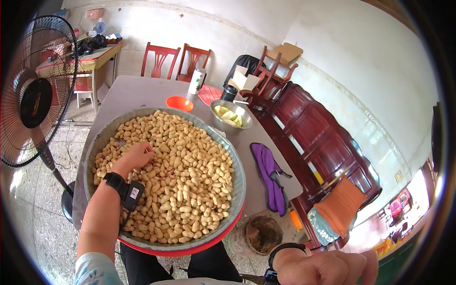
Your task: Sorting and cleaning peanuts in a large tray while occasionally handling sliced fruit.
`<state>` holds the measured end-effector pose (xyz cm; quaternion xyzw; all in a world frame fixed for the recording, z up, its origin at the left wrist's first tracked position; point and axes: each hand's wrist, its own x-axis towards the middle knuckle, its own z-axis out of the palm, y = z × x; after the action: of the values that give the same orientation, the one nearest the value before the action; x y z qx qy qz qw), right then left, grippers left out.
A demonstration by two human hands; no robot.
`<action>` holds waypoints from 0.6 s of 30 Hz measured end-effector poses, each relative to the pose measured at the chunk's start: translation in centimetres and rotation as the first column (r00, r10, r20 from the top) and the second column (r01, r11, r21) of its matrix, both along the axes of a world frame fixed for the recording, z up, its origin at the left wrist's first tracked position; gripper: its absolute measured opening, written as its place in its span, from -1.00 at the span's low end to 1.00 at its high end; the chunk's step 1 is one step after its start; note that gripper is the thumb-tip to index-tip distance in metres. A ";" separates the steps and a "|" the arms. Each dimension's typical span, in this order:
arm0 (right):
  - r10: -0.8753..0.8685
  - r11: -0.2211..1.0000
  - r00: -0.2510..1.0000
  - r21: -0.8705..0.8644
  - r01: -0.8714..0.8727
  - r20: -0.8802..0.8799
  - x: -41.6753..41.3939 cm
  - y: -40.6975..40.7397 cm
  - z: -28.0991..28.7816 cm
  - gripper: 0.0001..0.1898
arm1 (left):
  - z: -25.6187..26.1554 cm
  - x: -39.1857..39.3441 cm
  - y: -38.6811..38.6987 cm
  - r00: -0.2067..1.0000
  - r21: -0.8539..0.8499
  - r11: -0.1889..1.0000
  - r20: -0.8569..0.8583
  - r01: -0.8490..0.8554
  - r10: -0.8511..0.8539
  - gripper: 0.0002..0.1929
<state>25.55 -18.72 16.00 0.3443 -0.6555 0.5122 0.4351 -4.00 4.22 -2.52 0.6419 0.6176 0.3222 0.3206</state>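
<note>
Unshelled peanuts (192, 167) fill a large round metal tray (239, 178), which rests partly on a red basin (213, 244) at the table's near edge. My left hand (139, 155) is over the left part of the peanuts, fingers curled in; whether something is pinched between them is hidden. A few reddish shelled kernels (170, 173) lie among the pods to its right. My right hand (320, 267) is at the bottom right, away from the tray, with its fingers bent and their tips hidden. Each wrist wears a black strap with a small device.
On the grey table (142, 89) stand an orange bowl (180, 103), a steel bowl of cut fruit (231, 117), a white bottle (197, 81), a dark cup (229, 93) and a purple cloth item (269, 174). A bucket (263, 235) is below, a fan (35, 99) left, a wooden bench (313, 142) right.
</note>
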 end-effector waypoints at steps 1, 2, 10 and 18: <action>0.003 1.000 1.000 0.000 -0.003 0.001 -0.1 0.0 0.1 -0.79 | 0.0 -0.2 0.0 1.000 0.000 1.000 0.001 -0.003 0.003 -0.85; 0.018 1.000 0.999 -0.020 -0.017 0.041 -0.3 0.1 0.4 -0.79 | -0.1 -0.3 0.0 1.000 -0.013 1.000 0.015 -0.006 0.006 -0.85; 0.110 0.994 0.993 0.026 -0.111 0.032 -2.3 1.6 0.4 -0.72 | 1.7 -0.7 -0.9 0.998 -0.007 1.000 0.065 -0.024 0.024 -0.84; -0.529 0.630 0.648 -0.258 0.733 0.548 -11.9 15.5 -3.5 -0.88 | 0.3 0.1 0.9 0.918 0.371 0.899 0.388 -0.234 0.079 -0.83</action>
<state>13.65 -3.25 12.53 -0.1474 -0.6716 0.5212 0.5055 -3.89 5.15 -2.20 0.5711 0.5162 0.5829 0.2599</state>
